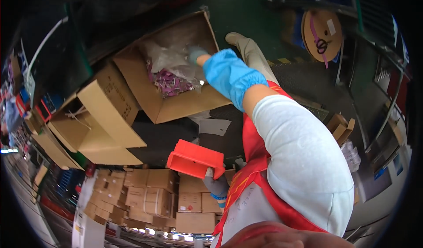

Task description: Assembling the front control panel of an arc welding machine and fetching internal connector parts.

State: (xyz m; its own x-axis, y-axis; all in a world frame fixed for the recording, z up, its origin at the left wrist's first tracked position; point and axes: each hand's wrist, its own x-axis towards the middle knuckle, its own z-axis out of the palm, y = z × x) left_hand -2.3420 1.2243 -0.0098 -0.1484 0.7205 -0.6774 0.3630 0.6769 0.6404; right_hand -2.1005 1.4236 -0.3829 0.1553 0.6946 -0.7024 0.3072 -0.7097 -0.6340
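My right hand (194,53), in a grey glove with a blue sleeve cover up the forearm, reaches into an open cardboard box (176,107) on the floor. It rests against a crumpled clear plastic bag (169,60) holding small purple parts (169,84). The plastic hides the fingers, so their grip does not show. My left hand (216,184), also grey-gloved, grips the lower edge of a red plastic bin (194,159), held in the air below the box. I wear a red apron over white sleeves.
More open cardboard boxes (108,111) lie to the left. Stacked small cartons (150,195) stand at the lower middle. A cardboard reel with a purple strap (321,32) sits at the upper right. The floor is dark green with a black mat (304,80).
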